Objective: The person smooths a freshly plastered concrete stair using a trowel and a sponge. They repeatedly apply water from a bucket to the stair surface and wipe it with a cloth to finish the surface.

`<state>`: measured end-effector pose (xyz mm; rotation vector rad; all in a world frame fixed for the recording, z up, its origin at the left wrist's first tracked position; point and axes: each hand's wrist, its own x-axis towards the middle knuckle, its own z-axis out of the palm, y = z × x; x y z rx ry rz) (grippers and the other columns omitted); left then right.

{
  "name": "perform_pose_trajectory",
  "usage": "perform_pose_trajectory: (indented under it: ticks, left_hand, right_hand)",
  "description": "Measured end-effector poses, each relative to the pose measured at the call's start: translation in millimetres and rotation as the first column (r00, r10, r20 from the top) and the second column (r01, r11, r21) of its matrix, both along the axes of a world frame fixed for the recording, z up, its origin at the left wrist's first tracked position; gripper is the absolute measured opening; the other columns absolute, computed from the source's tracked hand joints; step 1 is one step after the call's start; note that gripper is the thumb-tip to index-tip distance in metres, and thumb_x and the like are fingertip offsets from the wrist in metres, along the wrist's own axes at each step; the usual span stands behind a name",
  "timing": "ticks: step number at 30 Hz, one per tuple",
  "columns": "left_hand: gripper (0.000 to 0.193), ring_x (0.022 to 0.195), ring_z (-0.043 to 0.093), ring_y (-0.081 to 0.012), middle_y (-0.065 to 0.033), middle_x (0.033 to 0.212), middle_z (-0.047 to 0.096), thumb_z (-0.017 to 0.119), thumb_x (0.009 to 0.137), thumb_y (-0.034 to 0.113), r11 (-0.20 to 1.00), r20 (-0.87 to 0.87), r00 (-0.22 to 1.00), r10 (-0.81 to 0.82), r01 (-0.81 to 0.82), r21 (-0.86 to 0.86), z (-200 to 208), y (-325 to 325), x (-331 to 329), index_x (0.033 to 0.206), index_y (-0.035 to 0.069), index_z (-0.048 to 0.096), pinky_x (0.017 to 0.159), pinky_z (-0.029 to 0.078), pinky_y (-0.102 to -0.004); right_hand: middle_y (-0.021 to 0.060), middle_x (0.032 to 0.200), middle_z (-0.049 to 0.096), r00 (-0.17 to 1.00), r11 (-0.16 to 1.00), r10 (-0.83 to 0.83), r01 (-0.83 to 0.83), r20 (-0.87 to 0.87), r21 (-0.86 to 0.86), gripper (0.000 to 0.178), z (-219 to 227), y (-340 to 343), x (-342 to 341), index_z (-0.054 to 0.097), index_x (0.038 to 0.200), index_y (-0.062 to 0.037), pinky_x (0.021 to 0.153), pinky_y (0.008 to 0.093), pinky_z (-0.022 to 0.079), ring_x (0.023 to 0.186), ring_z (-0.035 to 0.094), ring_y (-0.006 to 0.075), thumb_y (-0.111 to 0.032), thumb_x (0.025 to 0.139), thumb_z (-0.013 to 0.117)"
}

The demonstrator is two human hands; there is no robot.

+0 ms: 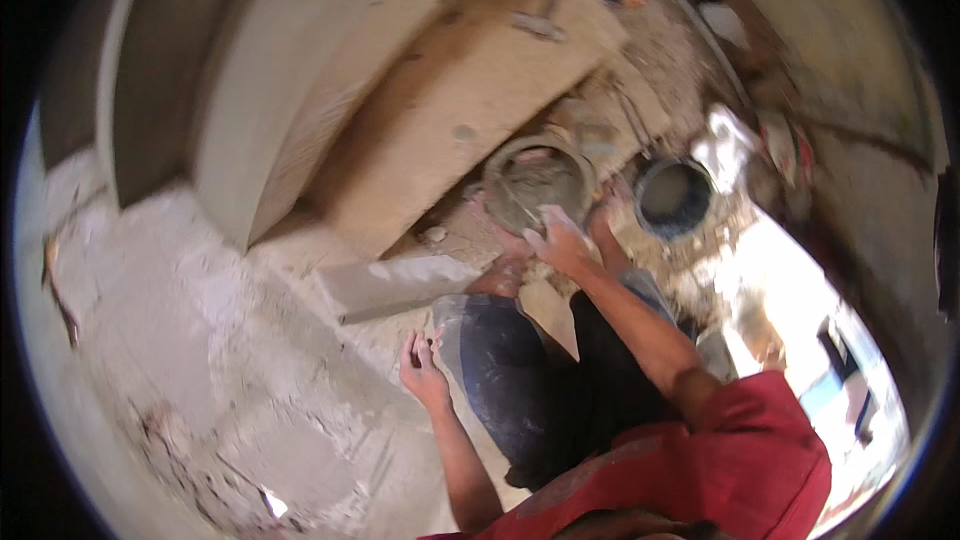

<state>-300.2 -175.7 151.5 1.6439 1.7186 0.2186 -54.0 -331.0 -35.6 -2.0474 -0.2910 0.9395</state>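
My right hand (pixel 560 240) reaches to the near rim of a round pan (pixel 497 162) of wet grey mortar (pixel 543 185). Its fingers are closed; what they hold is blurred, though a thin pale edge shows beside them over the mortar. The pan stands on the ground between my bare feet. My left hand (pixel 424 370) is raised beside my left knee, away from the pan. Its fingers are partly curled and apart, with nothing visible held. A pale rectangular block (pixel 395 285) lies just beyond it.
A dark bucket (pixel 675 200) with grey contents stands right of the pan. Beyond the pan stretches a broad tan slab (pixel 470 110) with a hammer (pixel 540 26) on it. Rough, mortar-smeared floor (pixel 200 340) spreads left. A crumpled white bag (pixel 725 145) lies at right.
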Motion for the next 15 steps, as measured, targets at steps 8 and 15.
perform_pose_trajectory:
  ticks: [8, 15]
  left_hand:
    - [0.038, 0.115, 0.071, -0.0229, -0.0191, 0.125, 0.075, 0.065, 0.105, 0.011, 0.977, 0.057, 0.978, -0.202, 0.197, 0.083, -27.8, 47.8, 66.1, 0.139, -0.008, 0.064, 0.102, 0.053, -0.0339]
    - [0.053, 0.134, 0.063, -0.0303, -0.0252, 0.143, 0.066, 0.07, 0.104, 0.021, 0.939, -0.035, 0.943, -0.331, 0.325, -0.116, -129.5, 98.0, 106.2, 0.15, -0.003, 0.056, 0.111, 0.049, -0.0405]
  right_hand:
    - [0.0281, 0.125, 0.071, 0.983, 0.988, -0.153, 0.153, -0.1, -0.008, 0.044, -27.7, -58.0, 31.6, 0.067, 0.13, -0.0025, 0.099, 0.0481, 0.052, 0.12, 0.066, 0.0435, -0.032, 0.097, 0.07]
    - [0.0301, 0.148, 0.059, 0.739, 0.722, -0.538, 0.154, -0.407, -0.674, 0.064, -184.7, -117.2, 46.9, 0.055, 0.152, -0.003, 0.104, 0.0471, 0.05, 0.133, 0.062, 0.0382, -0.039, 0.1, 0.065]
